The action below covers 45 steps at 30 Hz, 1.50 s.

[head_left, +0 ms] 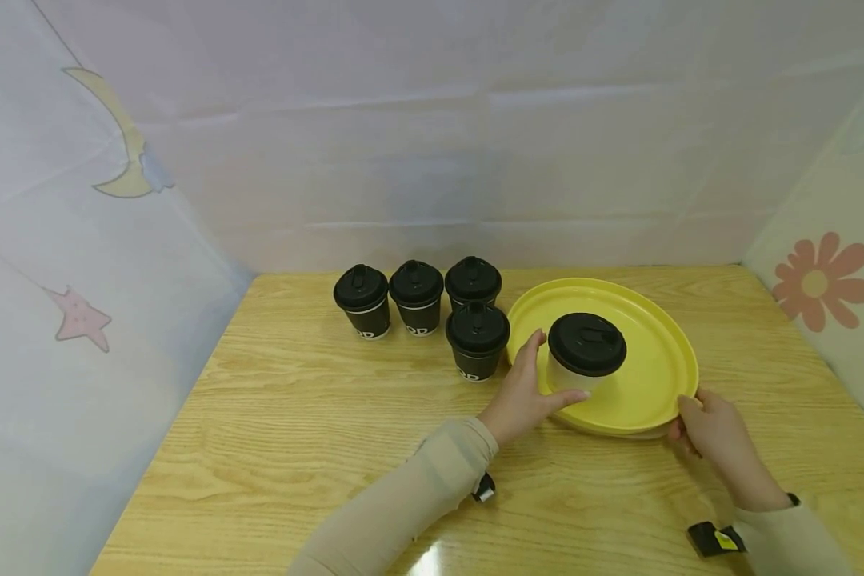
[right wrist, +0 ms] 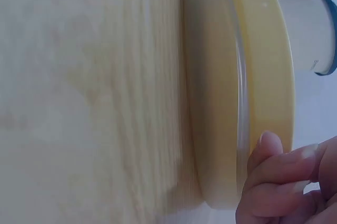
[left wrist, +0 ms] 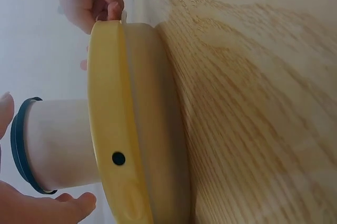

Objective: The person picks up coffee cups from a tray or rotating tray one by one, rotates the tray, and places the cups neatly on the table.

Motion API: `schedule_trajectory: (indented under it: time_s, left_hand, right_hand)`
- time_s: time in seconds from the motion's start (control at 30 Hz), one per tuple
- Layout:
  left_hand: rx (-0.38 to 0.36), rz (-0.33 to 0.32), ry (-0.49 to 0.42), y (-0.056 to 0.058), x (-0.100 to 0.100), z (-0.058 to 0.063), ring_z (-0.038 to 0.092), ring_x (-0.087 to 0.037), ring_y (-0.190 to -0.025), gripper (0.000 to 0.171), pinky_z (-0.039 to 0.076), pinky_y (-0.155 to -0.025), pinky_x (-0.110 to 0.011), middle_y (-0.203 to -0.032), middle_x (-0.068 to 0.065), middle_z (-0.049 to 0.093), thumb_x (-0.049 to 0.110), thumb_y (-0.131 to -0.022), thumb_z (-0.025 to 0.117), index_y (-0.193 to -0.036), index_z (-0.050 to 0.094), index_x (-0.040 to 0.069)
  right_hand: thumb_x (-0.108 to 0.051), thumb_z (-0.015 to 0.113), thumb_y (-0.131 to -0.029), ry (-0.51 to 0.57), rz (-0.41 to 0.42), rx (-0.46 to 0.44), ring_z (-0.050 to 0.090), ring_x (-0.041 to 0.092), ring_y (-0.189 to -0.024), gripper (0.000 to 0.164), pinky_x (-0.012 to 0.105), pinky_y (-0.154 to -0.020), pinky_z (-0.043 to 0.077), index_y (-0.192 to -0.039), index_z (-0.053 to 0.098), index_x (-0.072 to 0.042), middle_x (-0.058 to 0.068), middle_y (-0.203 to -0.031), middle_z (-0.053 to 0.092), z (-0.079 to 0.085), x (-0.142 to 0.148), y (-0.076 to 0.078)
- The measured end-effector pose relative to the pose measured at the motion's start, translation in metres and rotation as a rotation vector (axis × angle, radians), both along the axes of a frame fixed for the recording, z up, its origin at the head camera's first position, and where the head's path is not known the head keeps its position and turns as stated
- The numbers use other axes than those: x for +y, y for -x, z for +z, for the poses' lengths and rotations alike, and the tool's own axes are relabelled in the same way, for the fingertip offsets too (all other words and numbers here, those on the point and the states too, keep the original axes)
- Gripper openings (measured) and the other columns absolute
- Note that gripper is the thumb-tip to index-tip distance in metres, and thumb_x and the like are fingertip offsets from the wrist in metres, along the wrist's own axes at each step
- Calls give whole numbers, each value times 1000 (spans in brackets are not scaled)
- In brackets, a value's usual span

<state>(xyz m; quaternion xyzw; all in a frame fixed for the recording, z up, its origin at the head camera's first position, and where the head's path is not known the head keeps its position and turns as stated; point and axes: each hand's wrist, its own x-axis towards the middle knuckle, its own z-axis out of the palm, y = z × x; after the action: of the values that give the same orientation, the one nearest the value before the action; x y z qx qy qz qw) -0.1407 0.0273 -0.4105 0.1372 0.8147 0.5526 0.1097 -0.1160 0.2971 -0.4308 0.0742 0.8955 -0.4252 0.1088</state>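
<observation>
A white paper cup with a black lid (head_left: pixel 586 344) stands upright on a round yellow tray (head_left: pixel 651 384). My left hand (head_left: pixel 526 396) is at the cup's left side, thumb and fingers spread around it; in the left wrist view gaps show between those fingers and the cup wall (left wrist: pixel 60 142). At the tray's near right edge, my right hand (head_left: pixel 716 436) pinches the rim, its fingers curled against the yellow side in the right wrist view. Beneath the yellow rim shows a paler round body (right wrist: pixel 213 103), low over the wood.
Left of the tray stand several black cups with black lids, among them a front one (head_left: pixel 478 340) close by the tray's left rim and one at the far left (head_left: pixel 362 300). All rest on a wooden table (head_left: pixel 295 464). A pale cloth wall (head_left: pixel 403 160) rises behind.
</observation>
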Motion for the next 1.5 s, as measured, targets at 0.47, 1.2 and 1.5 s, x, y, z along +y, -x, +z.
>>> schedule_trajectory:
  time_s: [0.47,1.2,1.5]
  left_hand:
    - [-24,60,-7,6,0,-5,22,-20,-144,98,26,-114,-38,-159,-7,18,37,-87,74,-156,11,9]
    - [-72,166,-47,21,23,-9,22,-19,-144,107,24,-115,-38,-159,-7,17,36,-82,79,-157,7,10]
    - [-85,247,-24,28,31,-13,29,-25,-142,111,28,-113,-41,-159,-9,20,31,-79,83,-156,7,9]
  right_hand:
    - [-39,21,-105,73,-17,-61,47,11,-48,78,27,-45,42,-140,-11,24,1,-61,58,9,-1,-3]
    - [-23,27,-106,44,-4,-20,48,12,-48,48,26,-43,41,-126,34,20,3,-60,56,0,4,6]
    - [-24,26,-106,37,-5,-38,46,12,-48,50,26,-43,40,-128,33,20,2,-60,56,0,4,5]
